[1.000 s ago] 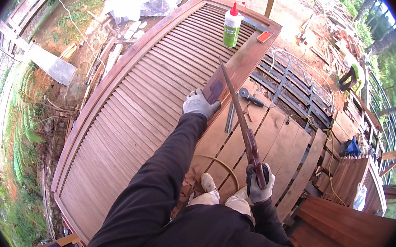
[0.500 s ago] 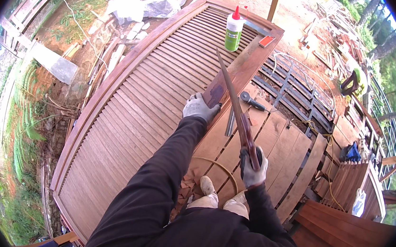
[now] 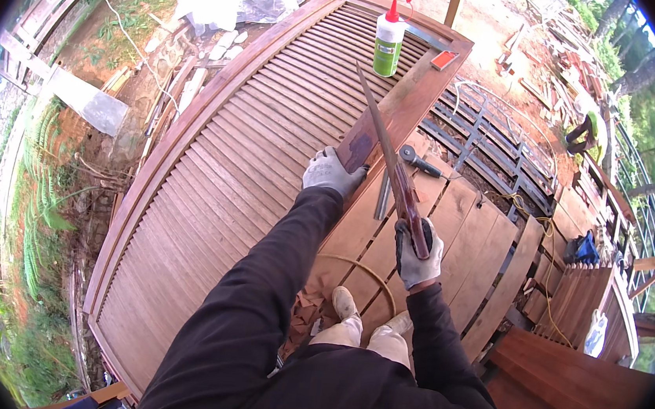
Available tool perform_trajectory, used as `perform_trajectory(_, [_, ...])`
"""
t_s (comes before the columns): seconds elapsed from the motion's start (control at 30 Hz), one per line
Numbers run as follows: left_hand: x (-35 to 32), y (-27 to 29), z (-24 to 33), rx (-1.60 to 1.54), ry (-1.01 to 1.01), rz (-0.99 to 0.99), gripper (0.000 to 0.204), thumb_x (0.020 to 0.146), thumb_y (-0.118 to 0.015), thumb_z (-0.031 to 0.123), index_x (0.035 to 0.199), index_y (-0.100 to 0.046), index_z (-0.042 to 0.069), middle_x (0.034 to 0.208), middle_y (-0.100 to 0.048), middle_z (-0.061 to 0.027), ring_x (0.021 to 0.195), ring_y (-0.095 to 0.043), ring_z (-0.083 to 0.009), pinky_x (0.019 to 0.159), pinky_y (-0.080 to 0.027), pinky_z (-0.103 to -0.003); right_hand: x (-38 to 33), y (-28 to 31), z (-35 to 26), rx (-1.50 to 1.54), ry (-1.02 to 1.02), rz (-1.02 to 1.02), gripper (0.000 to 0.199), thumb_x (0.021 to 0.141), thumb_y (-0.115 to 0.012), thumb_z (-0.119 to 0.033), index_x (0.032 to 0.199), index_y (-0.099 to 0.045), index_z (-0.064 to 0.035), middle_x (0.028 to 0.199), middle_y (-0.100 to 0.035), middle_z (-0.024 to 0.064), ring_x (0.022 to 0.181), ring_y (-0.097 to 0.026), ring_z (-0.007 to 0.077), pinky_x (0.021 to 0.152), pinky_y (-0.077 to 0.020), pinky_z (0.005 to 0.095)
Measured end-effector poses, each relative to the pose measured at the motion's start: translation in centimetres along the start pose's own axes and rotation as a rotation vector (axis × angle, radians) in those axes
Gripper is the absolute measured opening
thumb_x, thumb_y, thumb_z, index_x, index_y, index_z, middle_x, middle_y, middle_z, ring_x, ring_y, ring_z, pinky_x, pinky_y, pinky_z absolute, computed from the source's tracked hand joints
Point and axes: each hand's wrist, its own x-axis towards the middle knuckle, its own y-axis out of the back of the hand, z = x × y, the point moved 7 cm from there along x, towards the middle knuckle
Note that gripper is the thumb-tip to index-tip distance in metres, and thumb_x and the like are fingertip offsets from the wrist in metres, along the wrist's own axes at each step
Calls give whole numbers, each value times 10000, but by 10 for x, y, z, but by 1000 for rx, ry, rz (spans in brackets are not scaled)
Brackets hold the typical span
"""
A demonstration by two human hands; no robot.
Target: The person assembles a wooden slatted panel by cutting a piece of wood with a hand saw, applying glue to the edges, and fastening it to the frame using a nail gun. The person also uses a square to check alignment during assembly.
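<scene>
A large louvered wooden shutter (image 3: 209, 201) lies in front of me on the left. My left hand (image 3: 333, 171), in a grey-white glove, grips a short wooden board (image 3: 359, 140) with a dark purple stain, at the shutter's right edge. In my right hand (image 3: 420, 253), also gloved, is the dark reddish-brown handle of a handsaw (image 3: 394, 164). Its long brown blade tapers away from me, seen nearly edge-on beside the board; whether its teeth touch the wood I cannot tell. The fingers of the right hand are wrapped round the handle.
A glue bottle (image 3: 388, 41) with a red cap stands on the shutter's far end, near a square (image 3: 442, 59) with an orange-red stock. An angle grinder (image 3: 420, 161) lies on the plank platform (image 3: 452, 224). A person (image 3: 586, 128) bends at the far right.
My right hand and the handsaw have moved forward, away from me. My left hand stays on the board. The person at the far right has shifted slightly.
</scene>
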Motion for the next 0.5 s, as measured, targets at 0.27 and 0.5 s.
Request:
perform_trajectory(0.27, [5, -1, -4, 12, 15, -7, 798, 794, -762, 575, 1293, -544, -8, 1289, -613, -220, 1228, -596, -346, 1016, -503, -434, -122, 69, 5, -261, -75, -56, 51, 912, -628, -18, 909, -671, 10, 662, -606, 104, 599, -656, 171, 564, -505, 312])
perform_trajectory(0.5, [1, -1, -1, -30, -5, -34, 788, 795, -764, 554, 1297, -538, -10, 1289, -613, -219, 1236, -587, -348, 1030, -495, -425, 10, -6, 13, 3, -19, 8, 133, 940, -710, -89, 921, -622, 8, 673, -595, 116, 600, -499, 121, 577, -457, 321])
